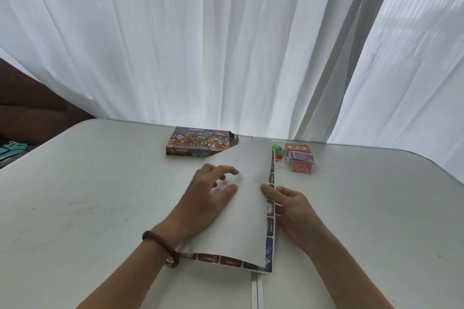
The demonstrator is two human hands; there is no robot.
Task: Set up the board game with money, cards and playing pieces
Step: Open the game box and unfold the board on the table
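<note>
White curtains [226, 32] hang behind the pale table [88, 195]. At its near middle lies the folded board [241, 221], blank side up. Your left hand [208, 198] rests on it, fingers spread; your right hand [291, 208] pinches the top fold's right edge. Farther off sit the game box [198, 143] and, to its right, the wrapped card packs [301, 158].

Our left hand [208, 198] sits at frame centre, palm down, wrist trailing toward the lower left, fingers loosely spread and blurred at the tips. Our right hand [295, 211], just right of centre, has its thumb on top and fingers underneath, pinching the edge of the folded board sheet [246, 221].
</note>
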